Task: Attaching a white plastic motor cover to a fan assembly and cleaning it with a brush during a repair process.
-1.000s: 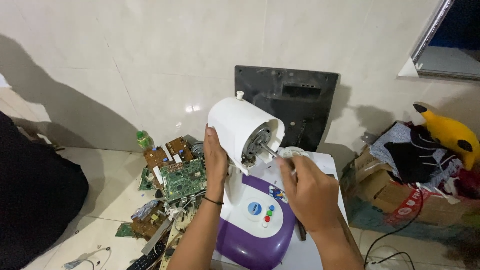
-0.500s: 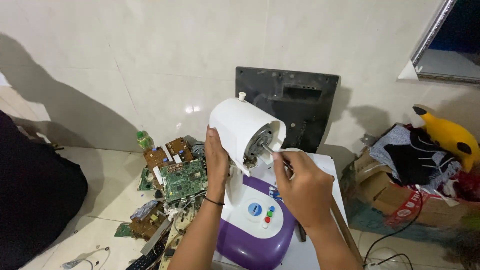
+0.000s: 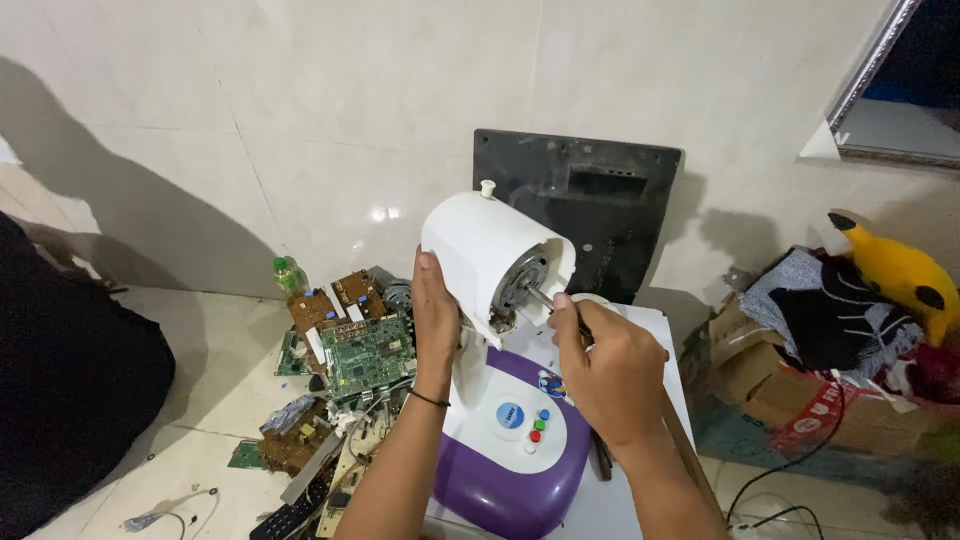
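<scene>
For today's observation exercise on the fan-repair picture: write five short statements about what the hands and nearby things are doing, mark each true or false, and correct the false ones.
1. The left hand rests against the side of the white motor housing. True.
2. The right hand is at the metal shaft on the housing's open front. True.
3. The base with the coloured buttons is green. False: it is purple and white.
4. The circuit boards lie to the right of the fan. False: they lie on the floor to its left.
5. A black panel leans against the wall behind the fan. True.
</scene>
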